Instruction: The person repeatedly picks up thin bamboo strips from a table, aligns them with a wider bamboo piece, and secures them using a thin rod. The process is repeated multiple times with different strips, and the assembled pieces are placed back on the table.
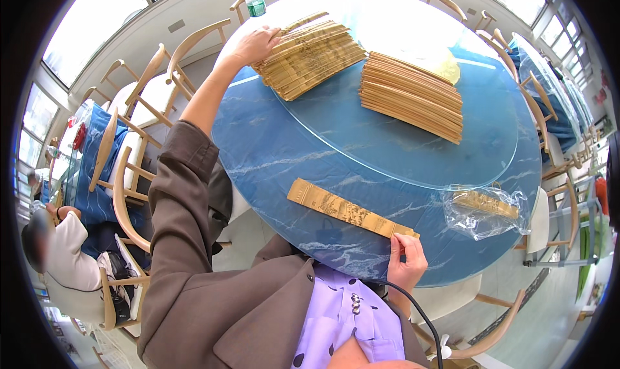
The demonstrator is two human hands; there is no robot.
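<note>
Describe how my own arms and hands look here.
Your left hand and right hand are gloveless. The left sleeve is loose and dark brown, ending partway down the forearm. A thin black cable passes near the right hand; most of that arm is hidden.

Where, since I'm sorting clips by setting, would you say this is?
Probably a restaurant or dining hall: a large round table carries a clear turntable, wooden chairs stand around, and another blue-covered table is off to the left.
</note>
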